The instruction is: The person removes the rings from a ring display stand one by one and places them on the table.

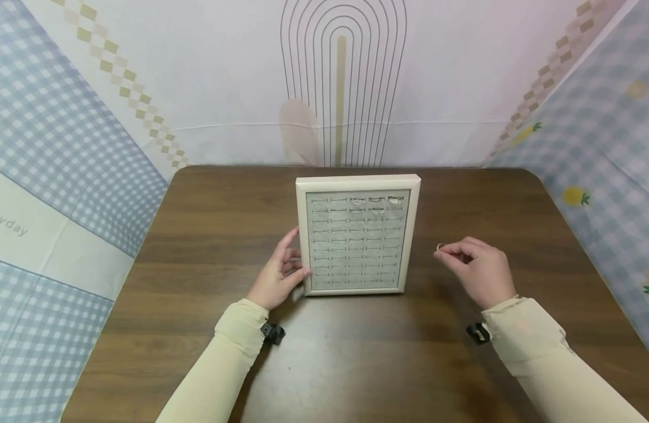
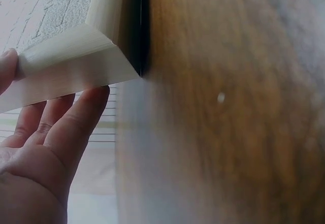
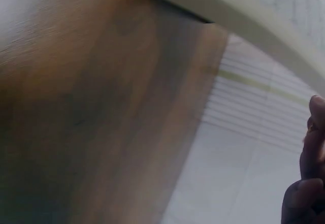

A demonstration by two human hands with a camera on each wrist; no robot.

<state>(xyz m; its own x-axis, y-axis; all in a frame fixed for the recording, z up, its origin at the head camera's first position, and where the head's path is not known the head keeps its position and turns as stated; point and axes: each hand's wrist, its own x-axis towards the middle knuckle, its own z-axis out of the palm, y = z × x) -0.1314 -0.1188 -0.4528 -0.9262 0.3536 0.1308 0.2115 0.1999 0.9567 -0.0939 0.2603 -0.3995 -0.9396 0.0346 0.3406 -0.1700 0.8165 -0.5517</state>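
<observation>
A white-framed ring display board (image 1: 356, 247) with grey slotted padding stands upright on the table. My left hand (image 1: 279, 276) holds its left side, thumb at the front edge and fingers along the side; the left wrist view shows the fingertips against the frame's side (image 2: 66, 74). Several rings (image 1: 395, 200) sit in slots of the top two rows, toward the right. To the right of the board, my right hand (image 1: 477, 267) pinches a thin gold-coloured ring (image 1: 440, 247) between thumb and fingertips. In the right wrist view only some fingers (image 3: 315, 153) show, and the ring cannot be made out.
The brown wooden table (image 1: 218, 235) has rounded far corners. Behind it hangs a white cloth (image 1: 224, 76) with an arch pattern. Blue checked cloths (image 1: 65, 117) hang at both sides. Each wrist carries a small black camera (image 1: 273, 333).
</observation>
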